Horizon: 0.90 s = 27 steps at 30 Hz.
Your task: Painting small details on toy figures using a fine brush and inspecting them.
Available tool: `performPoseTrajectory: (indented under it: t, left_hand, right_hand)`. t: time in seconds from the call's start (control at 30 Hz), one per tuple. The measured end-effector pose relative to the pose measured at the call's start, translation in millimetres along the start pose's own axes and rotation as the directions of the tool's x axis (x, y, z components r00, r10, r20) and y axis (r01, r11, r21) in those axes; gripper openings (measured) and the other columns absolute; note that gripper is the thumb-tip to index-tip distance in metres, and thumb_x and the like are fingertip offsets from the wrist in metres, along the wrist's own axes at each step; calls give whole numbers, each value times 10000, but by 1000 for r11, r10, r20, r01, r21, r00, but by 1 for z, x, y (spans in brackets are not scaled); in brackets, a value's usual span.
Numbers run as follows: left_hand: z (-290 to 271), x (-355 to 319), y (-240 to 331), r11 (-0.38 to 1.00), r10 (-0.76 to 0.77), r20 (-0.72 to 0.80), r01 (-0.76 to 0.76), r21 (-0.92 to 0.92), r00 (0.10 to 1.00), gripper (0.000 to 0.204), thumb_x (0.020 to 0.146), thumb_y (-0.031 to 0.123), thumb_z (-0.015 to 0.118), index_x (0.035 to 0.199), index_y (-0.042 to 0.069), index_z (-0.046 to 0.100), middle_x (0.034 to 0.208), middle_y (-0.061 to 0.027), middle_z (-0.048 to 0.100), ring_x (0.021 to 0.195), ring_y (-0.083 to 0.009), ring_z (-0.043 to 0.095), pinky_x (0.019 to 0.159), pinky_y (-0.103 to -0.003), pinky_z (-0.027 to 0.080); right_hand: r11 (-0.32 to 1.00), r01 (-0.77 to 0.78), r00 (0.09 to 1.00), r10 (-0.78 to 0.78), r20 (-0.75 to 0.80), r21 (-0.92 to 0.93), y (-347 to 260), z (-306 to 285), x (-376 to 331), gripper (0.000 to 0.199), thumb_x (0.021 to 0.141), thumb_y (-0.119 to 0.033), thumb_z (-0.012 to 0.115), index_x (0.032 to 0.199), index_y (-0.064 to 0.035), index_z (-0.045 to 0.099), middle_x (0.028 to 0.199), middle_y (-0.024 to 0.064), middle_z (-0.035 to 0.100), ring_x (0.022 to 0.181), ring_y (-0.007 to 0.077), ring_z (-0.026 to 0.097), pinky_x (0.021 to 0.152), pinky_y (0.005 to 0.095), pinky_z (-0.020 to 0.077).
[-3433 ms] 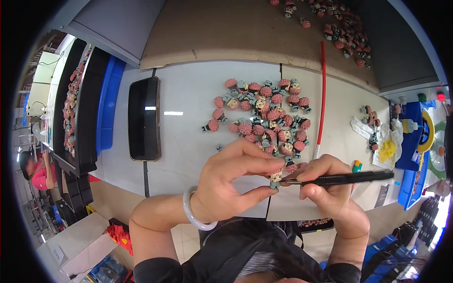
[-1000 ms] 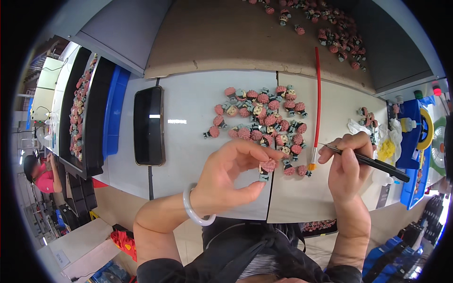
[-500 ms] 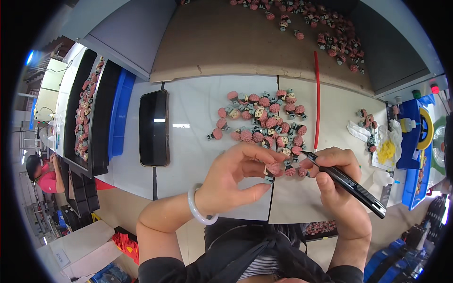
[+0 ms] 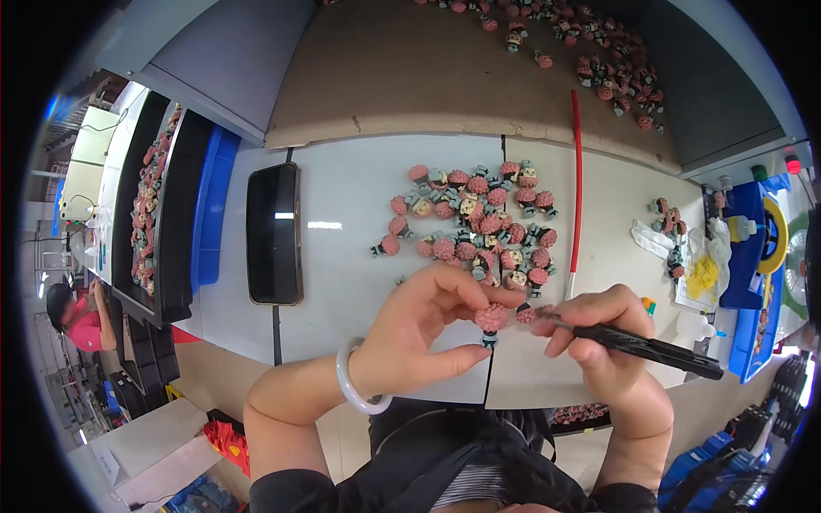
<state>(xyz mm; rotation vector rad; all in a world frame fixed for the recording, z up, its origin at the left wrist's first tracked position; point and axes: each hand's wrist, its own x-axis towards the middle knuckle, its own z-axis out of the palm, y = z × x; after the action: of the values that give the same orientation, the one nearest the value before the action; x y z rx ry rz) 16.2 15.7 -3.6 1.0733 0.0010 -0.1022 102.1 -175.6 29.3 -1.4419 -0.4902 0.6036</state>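
Between the thumb and fingers of my left hand (image 4: pixel 415 329) is a small figurine (image 4: pixel 492 318) with bumpy pink hair and a grey-green base. My right hand (image 4: pixel 611 329) grips a black utility knife (image 4: pixel 658 349), its blurred blade pointing left toward the figurine, apart from it as far as I can see. Partly hidden behind the hands, a couple of similar figurines lie on the table. Just beyond them spreads a loose cluster of pink-haired figurines (image 4: pixel 490 224), some lying on their sides.
A black phone (image 4: pixel 274 235) lies left on the white table. To the right is a red stick (image 4: pixel 577 171). Many figurines sit on a brown board (image 4: pixel 410 85) at the back and in a black tray (image 4: pixel 184 188). A blue bin (image 4: pixel 740 282) and white bottle (image 4: pixel 694 325) stand right.
The figurine in my left hand has turned, so its pink hair sits upright. In my right hand the knife has tilted flatter, and its blade tip has shifted slightly down and left.
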Motion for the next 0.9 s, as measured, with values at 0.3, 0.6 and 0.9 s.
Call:
performPoseTrajectory:
  t: [0.3,0.6,0.9]
  left_hand:
    - [3,0,-1,970,130,-24,-122,211,991,446,642,-143,611,1033,33,489,1066,-159,563,985,-209,533,831,-323,426]
    - [5,0,3,933,120,-27,-103,344,992,397,617,-178,618,958,13,548,940,-142,597,1031,-283,542,838,-375,449]
    - [4,-2,4,901,117,-20,-98,422,993,390,608,-180,622,948,5,575,984,-171,603,1028,-288,551,824,-362,466]
  right_hand:
    - [969,177,967,-139,214,-174,8,5,5,225,742,-157,693,820,-53,509,770,152,635,817,288,639,712,353,499]
    - [930,314,933,-266,242,-190,15,3,7,240,699,-65,708,851,-43,523,800,145,651,747,236,659,614,283,519]
    - [948,205,960,-146,238,-245,11,3,6,221,736,-167,692,815,-64,513,822,177,645,727,249,647,680,327,506]
